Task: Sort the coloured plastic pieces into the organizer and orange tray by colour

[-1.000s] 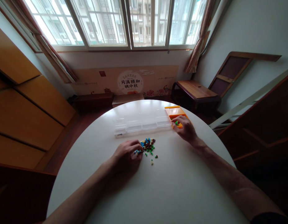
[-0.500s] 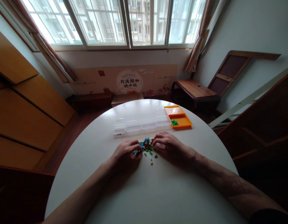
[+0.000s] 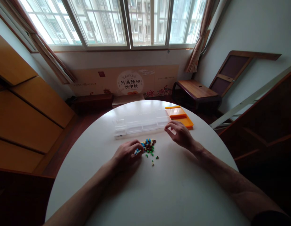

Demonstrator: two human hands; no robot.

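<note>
A small heap of tiny building bricks (image 3: 149,146) in blue, brown, green and pale yellow lies on the white round table (image 3: 159,194). My left hand (image 3: 129,152) rests at the left side of the heap, its fingers curled down against the blue pieces; its fingertips are partly hidden. Raised above the table, my right hand (image 3: 179,133) is just in front of the orange case (image 3: 188,121), with thumb and fingers drawn together. Whatever it pinches is too small to make out. It covers the part of the case where green bricks lay.
Clear plastic compartment boxes (image 3: 134,128) stand in a row behind the heap, their lids up, beside the orange case. A few loose bricks (image 3: 152,163) lie in front of the heap. A wooden chair (image 3: 197,89) stands past the table at the right, below the window.
My right hand has left the right side of the brick heap and moved up and right to the orange case. My left hand stays at the heap.
</note>
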